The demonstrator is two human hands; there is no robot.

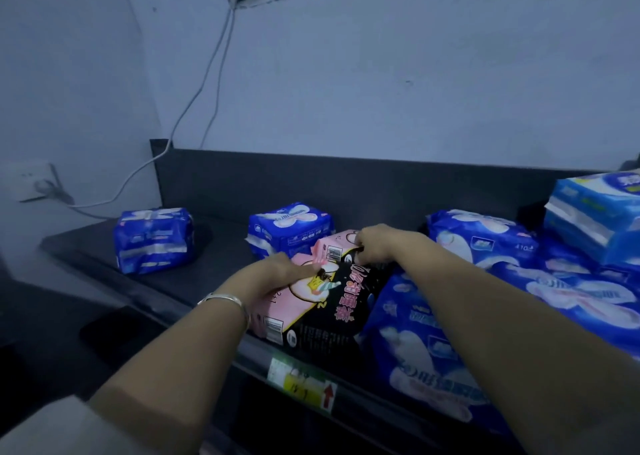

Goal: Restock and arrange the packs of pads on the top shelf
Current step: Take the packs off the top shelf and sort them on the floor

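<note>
On the top shelf (221, 274), as the head view is showing it, the restocking is looking only partly done. 2 packs are standing well apart toward the back left, the far-left blue pack (152, 239) and the middle blue pack (291, 227), with bare shelf lying around them. At the right, a heap of blue packs (571, 291) is lying flat and overlapping, with a lighter blue stack (595, 212) sitting on top at the far right. Judging from this, the left stretch is waiting to be filled and the heap is waiting to be straightened into rows.

Both hands are working on 1 pink-and-black pack (322, 302), which is lying tilted at the shelf's front edge, just beside the heap and in front of the middle blue pack. The right hand (375, 243) is pinching the pack's far corner, its grip curled and clamped on the wrapper. The left hand (273, 271) is lying on the pink side with fingers laid across it. Its thumb is hiding, so I cannot tell whether that grip is clamping or only pressing
</note>
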